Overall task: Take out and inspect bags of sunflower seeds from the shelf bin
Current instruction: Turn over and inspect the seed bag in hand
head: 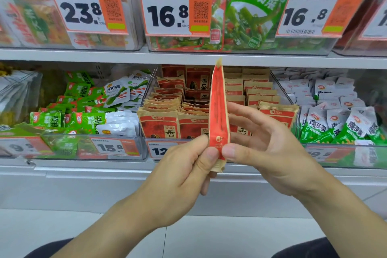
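Note:
A red and tan bag of sunflower seeds point(217, 111) stands upright and edge-on in front of the lower shelf. My left hand point(184, 165) pinches its bottom end between thumb and fingers. My right hand point(266, 144) pinches the same end with its thumb, its fingers spread behind the bag. Behind them a clear shelf bin point(165, 148) holds several rows of the same red and tan bags point(159, 123).
A bin of green and white snack packs point(88, 123) sits to the left, and a bin of white and green packs point(343, 123) to the right. The upper shelf carries bins with price tags point(167, 12). White floor lies below the shelf base.

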A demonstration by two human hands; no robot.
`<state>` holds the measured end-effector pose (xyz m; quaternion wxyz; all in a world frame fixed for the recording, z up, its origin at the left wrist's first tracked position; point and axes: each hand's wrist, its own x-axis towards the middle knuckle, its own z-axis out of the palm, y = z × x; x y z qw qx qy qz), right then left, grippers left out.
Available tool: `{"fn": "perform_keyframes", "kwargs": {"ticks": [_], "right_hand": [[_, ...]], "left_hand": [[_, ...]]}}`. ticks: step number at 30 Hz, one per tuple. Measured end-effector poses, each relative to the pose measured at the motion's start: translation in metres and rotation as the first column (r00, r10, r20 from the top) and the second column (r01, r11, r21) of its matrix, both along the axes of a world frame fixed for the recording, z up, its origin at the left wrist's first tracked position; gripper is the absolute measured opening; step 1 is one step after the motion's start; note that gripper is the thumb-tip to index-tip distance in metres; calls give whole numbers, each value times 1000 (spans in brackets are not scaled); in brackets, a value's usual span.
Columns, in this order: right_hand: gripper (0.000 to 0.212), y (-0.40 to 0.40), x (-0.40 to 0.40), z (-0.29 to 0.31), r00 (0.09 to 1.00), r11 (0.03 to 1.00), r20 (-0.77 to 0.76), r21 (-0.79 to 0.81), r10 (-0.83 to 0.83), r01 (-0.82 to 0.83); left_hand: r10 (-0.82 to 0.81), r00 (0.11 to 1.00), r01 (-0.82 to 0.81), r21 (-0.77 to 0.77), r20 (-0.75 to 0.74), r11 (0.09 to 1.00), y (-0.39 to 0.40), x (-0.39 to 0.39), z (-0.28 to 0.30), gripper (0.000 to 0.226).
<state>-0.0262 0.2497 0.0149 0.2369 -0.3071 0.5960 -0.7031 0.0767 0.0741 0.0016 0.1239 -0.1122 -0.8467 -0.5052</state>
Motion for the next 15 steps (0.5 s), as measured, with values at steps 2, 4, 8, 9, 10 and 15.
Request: {"fn": "perform_keyframes", "kwargs": {"ticks": [2,4,8,9,10,15], "right_hand": [[77,1,-1,0,999,999,7,-30,41,-41],[77,2,-2,0,997,997,-10,-27,79,-79],[79,4,-3,2,989,990,-51,-4,138,-139],[79,5,-2,3,988,990,-62,3,144,-144],[79,5,-2,4,986,989,-78,14,145,-145],[89,3,3,5,988,998,-154,67,18,-8]], "left_hand": [[2,1000,-2,31,5,1000,1,-1,-1,40],[-7,1000,6,50,9,999,2,-1,-2,42],[-24,1000,23,77,7,997,5,1,-3,32],[-26,1000,25,84,9,996,5,1,-4,30],[-25,1000,24,84,9,996,5,2,-4,30],[68,998,-69,110,12,991,3,3,-1,43]]}}
